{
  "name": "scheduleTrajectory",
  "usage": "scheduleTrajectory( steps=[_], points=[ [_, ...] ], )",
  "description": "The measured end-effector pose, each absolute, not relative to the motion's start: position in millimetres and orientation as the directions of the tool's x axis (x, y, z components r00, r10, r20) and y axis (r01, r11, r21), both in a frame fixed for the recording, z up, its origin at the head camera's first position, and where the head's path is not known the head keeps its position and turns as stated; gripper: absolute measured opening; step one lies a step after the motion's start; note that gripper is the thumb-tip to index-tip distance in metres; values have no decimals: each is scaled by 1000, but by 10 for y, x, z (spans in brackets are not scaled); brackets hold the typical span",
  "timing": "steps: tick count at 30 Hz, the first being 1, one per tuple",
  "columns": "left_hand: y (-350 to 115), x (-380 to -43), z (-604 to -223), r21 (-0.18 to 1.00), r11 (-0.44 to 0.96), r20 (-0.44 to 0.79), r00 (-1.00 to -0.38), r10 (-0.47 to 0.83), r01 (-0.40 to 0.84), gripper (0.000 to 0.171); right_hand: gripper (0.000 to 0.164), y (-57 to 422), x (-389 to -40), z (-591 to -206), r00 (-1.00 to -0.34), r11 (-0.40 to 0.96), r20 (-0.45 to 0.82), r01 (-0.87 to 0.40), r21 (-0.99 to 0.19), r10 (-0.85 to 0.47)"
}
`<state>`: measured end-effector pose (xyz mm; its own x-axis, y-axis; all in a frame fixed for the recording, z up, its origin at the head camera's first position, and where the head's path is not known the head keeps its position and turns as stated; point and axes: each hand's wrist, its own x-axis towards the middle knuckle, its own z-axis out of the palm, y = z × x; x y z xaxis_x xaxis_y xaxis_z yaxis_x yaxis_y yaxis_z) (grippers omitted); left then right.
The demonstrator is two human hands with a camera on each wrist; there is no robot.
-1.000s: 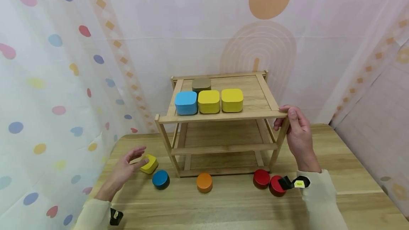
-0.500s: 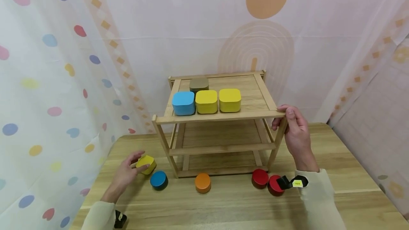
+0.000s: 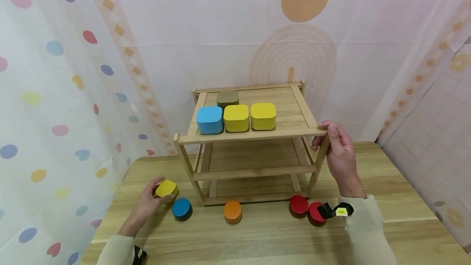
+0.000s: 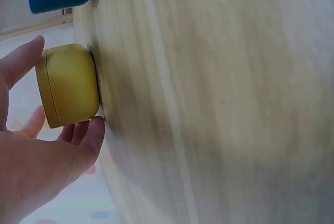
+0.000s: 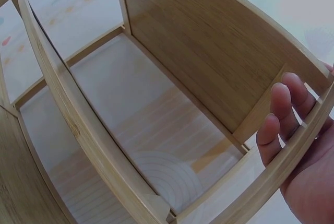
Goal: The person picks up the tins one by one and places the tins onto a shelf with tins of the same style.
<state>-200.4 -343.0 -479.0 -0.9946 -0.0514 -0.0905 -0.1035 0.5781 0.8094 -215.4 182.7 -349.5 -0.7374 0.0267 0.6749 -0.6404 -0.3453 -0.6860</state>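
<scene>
At the lower left of the head view, the left hand (image 3: 148, 202) curls thumb and fingers round a yellow rounded-square box (image 3: 166, 189) on the wood-grain table (image 3: 265, 240), just beside a round blue box (image 3: 182, 209). Right of centre, the right hand (image 3: 341, 156) grips the upper front corner of a pale wooden rack (image 3: 254, 171). In the left wrist view, at left, thumb and fingertips flank the yellow box's opposite sides. At the right wrist view's right edge, bent fingers wrap a rack post (image 5: 292, 169).
</scene>
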Motion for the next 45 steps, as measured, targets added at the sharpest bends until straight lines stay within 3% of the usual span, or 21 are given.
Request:
scheduleTrajectory(
  steps=[45],
  points=[
    [-3450, -1966, -4801, 810, 578, -78, -995, -69, -104, 70, 29, 1829, -2167, -3504, -716, -343, 698, -660, -669, 15]
  ],
)
